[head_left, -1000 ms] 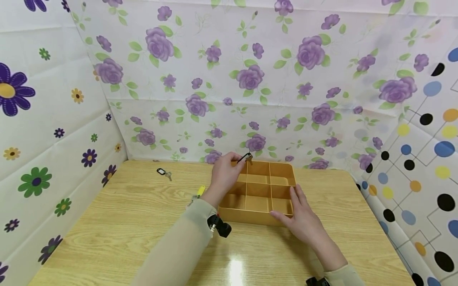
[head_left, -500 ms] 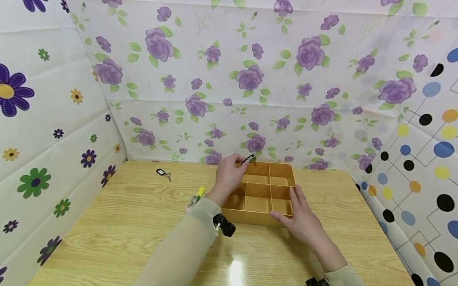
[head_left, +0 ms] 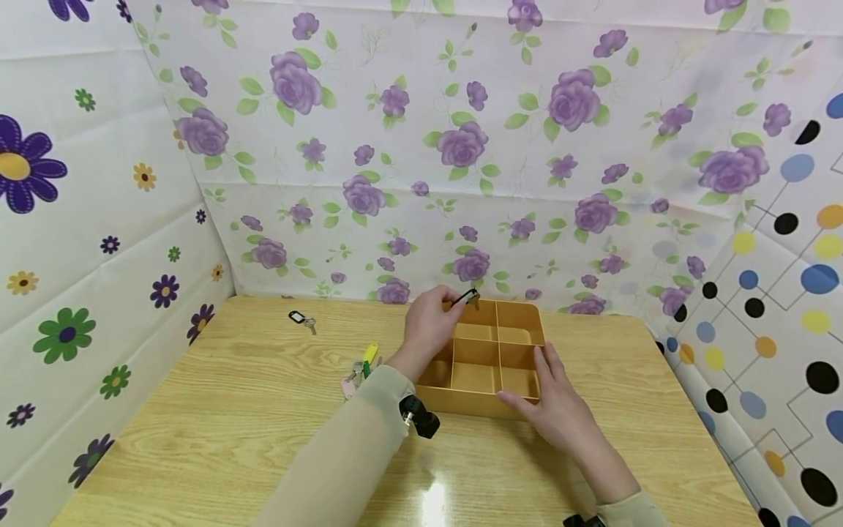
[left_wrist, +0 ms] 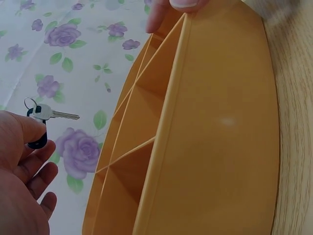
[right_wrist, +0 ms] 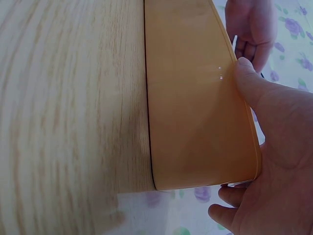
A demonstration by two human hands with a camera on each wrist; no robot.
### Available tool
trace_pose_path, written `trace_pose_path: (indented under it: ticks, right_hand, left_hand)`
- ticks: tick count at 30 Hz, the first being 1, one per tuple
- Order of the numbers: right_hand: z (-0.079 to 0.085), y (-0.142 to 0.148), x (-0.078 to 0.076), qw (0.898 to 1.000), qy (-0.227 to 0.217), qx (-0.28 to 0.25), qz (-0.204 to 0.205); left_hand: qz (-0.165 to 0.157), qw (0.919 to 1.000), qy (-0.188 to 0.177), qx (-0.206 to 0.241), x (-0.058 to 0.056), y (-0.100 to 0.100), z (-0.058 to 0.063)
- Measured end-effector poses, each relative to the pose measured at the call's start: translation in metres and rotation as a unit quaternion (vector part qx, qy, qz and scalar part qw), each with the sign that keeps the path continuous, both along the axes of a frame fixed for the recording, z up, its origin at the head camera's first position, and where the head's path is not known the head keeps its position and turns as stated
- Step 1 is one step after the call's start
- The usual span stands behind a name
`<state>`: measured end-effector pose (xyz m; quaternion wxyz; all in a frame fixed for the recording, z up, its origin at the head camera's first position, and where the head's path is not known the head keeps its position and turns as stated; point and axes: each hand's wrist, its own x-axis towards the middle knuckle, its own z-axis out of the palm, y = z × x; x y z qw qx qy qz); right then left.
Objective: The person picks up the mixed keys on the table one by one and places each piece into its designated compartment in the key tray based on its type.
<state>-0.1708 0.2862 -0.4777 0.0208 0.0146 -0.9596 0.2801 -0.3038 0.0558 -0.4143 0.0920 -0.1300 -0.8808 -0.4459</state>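
My left hand (head_left: 428, 326) is over the back left part of a yellow-orange divided box (head_left: 470, 402). It pinches a black key tag (left_wrist: 37, 139) between thumb and fingers; a silver key (left_wrist: 63, 115) sticks out from the ring, above the compartments. At the box's front right corner my right hand (head_left: 563, 406) holds on, thumb (right_wrist: 247, 71) at the front rim and fingers round the right side. The compartments I can see into hold nothing; the left ones are partly hidden by my left hand and forearm.
Left of the box lie several keys with tags, a yellow tag (head_left: 370, 353) and a pink tag (head_left: 348, 388) among them, partly behind the left sleeve. Farther back left is another black-tagged key (head_left: 298, 317). Patterned cloth (head_left: 421, 146) walls the wooden table (head_left: 250, 410).
My left hand has moved a little to the right over the box, carrying the key. More of the keys on the table now show beside the sleeve. The right hand stays at the corner.
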Motion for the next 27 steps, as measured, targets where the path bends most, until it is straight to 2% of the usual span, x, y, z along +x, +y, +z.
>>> trace_pose_path:
  ticks: [5, 12, 20, 27]
  right_hand:
    - [-0.001, 0.0, -0.001, 1.0, 0.001, 0.002, 0.0]
    - [-0.001, 0.001, -0.001, 1.0, 0.004, 0.006, 0.003]
    - [0.0, 0.001, 0.001, 1.0, 0.006, 0.006, 0.005]
    - [-0.002, 0.0, -0.001, 1.0, 0.009, 0.01, 0.003]
  left_hand:
    - [-0.007, 0.9999, 0.0, -0.013, 0.0, 0.003, -0.002]
    - [-0.039, 0.9981, -0.016, -0.045, 0.001, 0.002, -0.004]
    - [-0.024, 0.9983, -0.003, -0.053, 0.0, -0.003, -0.006]
    - [-0.018, 0.9991, 0.001, -0.038, 0.001, -0.011, -0.008]
